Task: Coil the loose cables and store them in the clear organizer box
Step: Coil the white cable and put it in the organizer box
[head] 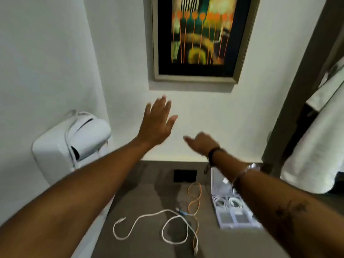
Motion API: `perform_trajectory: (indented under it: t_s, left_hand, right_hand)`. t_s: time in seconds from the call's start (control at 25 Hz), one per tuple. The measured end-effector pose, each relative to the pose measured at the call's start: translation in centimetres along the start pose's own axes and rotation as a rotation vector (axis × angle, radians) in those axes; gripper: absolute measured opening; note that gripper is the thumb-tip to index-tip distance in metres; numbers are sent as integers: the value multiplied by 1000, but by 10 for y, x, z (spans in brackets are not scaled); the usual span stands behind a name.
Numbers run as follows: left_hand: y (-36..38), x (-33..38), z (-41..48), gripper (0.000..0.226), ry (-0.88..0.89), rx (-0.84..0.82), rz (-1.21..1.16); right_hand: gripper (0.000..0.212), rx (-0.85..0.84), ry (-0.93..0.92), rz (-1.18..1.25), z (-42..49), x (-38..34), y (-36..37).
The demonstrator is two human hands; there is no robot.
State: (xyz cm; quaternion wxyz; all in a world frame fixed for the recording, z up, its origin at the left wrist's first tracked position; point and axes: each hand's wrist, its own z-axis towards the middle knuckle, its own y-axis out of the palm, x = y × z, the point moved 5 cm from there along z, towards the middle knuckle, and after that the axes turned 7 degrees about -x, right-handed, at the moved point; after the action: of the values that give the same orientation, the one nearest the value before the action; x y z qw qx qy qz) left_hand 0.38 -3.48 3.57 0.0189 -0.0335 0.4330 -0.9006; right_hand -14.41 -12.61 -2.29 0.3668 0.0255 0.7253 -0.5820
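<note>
A loose white cable lies in loops on the grey-brown tabletop. An orange cable crosses it and runs toward the back. The clear organizer box sits open at the right, with coiled white cables in two of its compartments; my right forearm hides part of it. My left hand is raised in front of the wall, fingers spread, holding nothing. My right hand is raised beside it, fingers loosely curled, empty. Both hands hang well above the cables.
A black socket plate is set into the tabletop's back. A white wall-mounted hair dryer with its cord hangs at the left. A framed picture is on the wall ahead. White clothing hangs at the right.
</note>
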Motion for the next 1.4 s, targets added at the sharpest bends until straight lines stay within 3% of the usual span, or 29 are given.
perform_trajectory:
  t_s: [0.08,0.16,0.24,0.36,0.56,0.72,0.84,1.0,1.16,1.28,1.4]
  left_hand:
    - [39,-4,-53,57,-76,-85,-68]
    - [91,-6,-123,52,-162,-232,-164]
    - [129,-15,-171,47,-206,-332,-198]
    - [160,-22,-211,46,-206,-435,-192]
    - [168,-32,-220,48,-294,-543,-357]
    - [153,-18,-185,32,-508,-788,-910]
    - [129,-4,-156,47,-506,-848,-1136]
    - [98,6,-125,42,-559,-722,-1559]
    - [84,14,-108,33,-727,-622,-2049]
    - [81,18,-94,23,-852,-322,-2228]
    - [86,8,-89,22,-917,-40,-2086]
  right_hand:
    - [65,-269,38,-61,-17,44,84]
    - [54,-463,267,49,-59,93,179]
    - [52,-530,345,176,-77,105,231]
    - [45,-557,297,155,-65,97,263]
    - [39,-636,241,163,-54,74,267]
    - [25,-570,-8,285,-53,42,208]
    - [23,-306,-208,219,-36,36,134]
    - [33,-135,-367,203,-5,28,62]
    - [41,-34,-293,280,8,46,57]
    - [36,-270,-359,123,-11,42,86]
    - [32,-519,-533,-103,-51,27,108]
